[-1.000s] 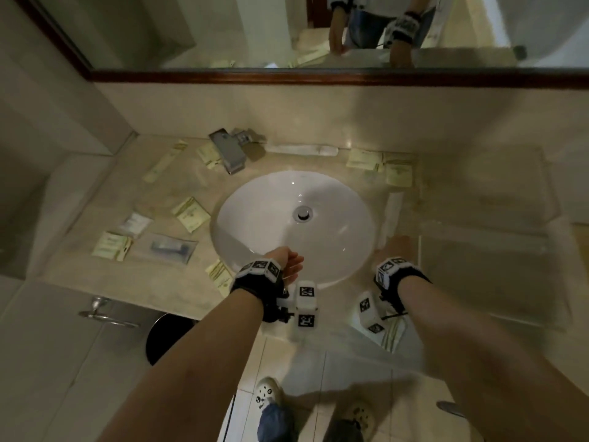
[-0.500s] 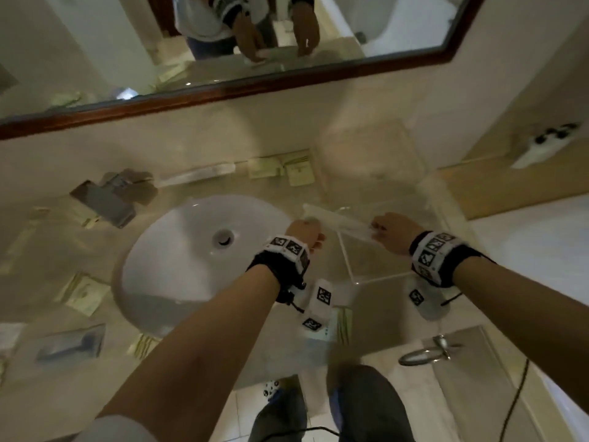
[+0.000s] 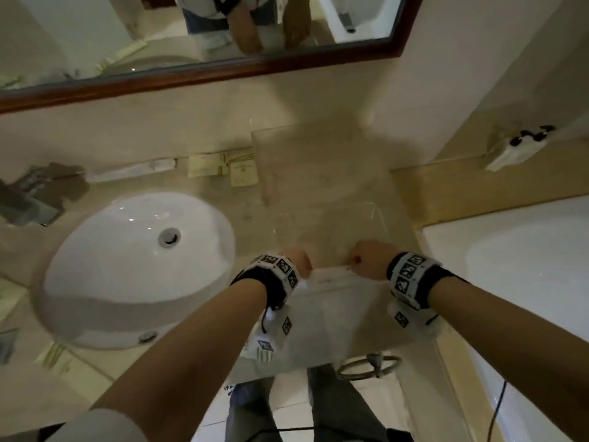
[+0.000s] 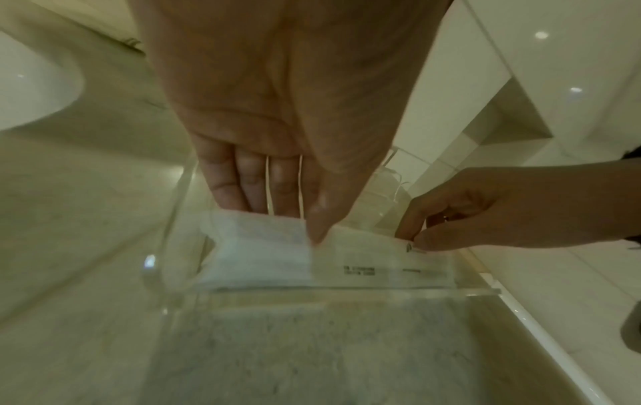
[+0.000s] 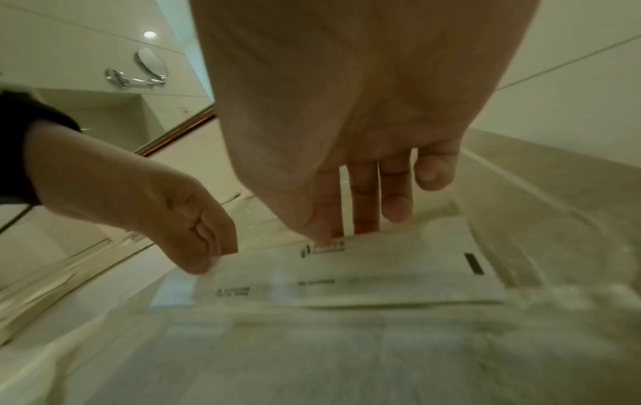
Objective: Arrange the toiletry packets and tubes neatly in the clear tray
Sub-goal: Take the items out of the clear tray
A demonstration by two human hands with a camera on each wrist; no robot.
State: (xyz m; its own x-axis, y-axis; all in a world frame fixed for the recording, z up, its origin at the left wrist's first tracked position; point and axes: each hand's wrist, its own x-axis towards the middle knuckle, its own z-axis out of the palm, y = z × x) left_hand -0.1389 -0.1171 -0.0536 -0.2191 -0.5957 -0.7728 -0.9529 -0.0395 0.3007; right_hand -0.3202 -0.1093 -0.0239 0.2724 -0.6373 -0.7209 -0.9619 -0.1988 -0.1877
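While both hands pinch it, the long white packet [image 3: 331, 277] lies along the clear tray's [image 3: 377, 215] near wall, left hand [image 3: 294, 261] on one end — right hand [image 3: 369, 260] on the other, tray just beside the white sink [image 3: 127, 266].

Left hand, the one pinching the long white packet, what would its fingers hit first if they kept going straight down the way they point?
Probably the floor of the clear tray: the left hand points down, pinching the long white packet just inside the tray's near wall. Depth is unclear.

Glossy white ceramic basin [image 3: 137, 266], veined polished marble counter [image 3: 318, 173], clear hard plastic tray [image 4: 346, 290], wood-framed mirror [image 3: 223, 71].
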